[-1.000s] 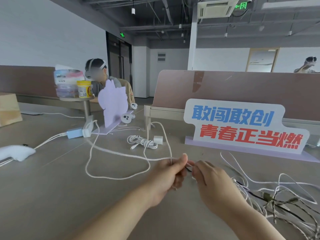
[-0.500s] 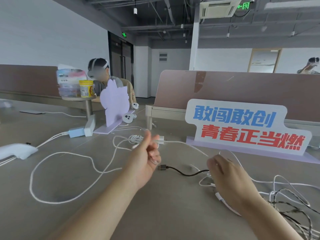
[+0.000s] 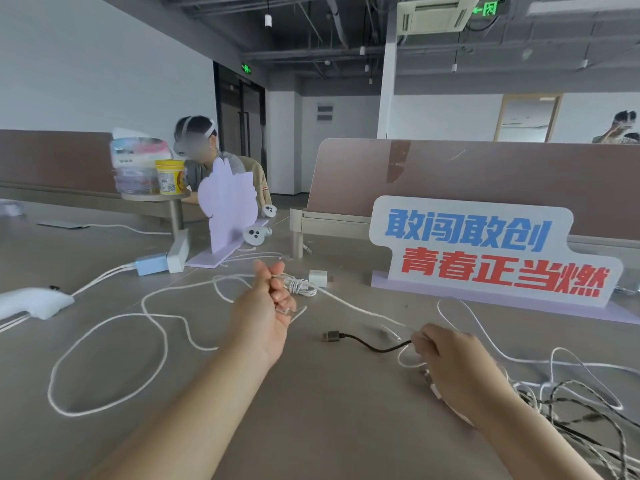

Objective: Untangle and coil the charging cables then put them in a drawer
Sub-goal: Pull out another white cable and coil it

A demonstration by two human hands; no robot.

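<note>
1. Cables are the matter here: the white cable (image 3: pixel 114 344) that your two hands pinched together one second ago now lies free on the bench in wide loops toward its left edge, so this one is pulled out of the knot and, I judge, ready for coiling.
2. Your right hand (image 3: pixel 457 368) has dropped to the bench near the right edge. Its fingers are curled around thin strands where the black cable (image 3: pixel 367 344) meets white ones; how tight the grip is I cannot tell. The black cable's plug lies between your hands.
3. Your left hand (image 3: pixel 268 306) has lifted toward the middle of the bench. It is closed like a fist, thumb up, with one end of the white cable pinched in the fingers.
4. At the right edge the tangled pile (image 3: pixel 585 403) of white and braided cables is not yet separated, so most of the task remains. No drawer is visible.
5. Just behind your left hand one coiled white cable (image 3: pixel 299 285) rests beside a small white charger block (image 3: pixel 318 278). Take care the free cable does not catch them while you wind it.
6. Farther, the slogan sign (image 3: pixel 485 251) stands toward the far right, and a lilac cut-out board (image 3: pixel 225 209) and a blue adapter (image 3: pixel 150 264) toward the far left. Another person sits behind the bench.
</note>
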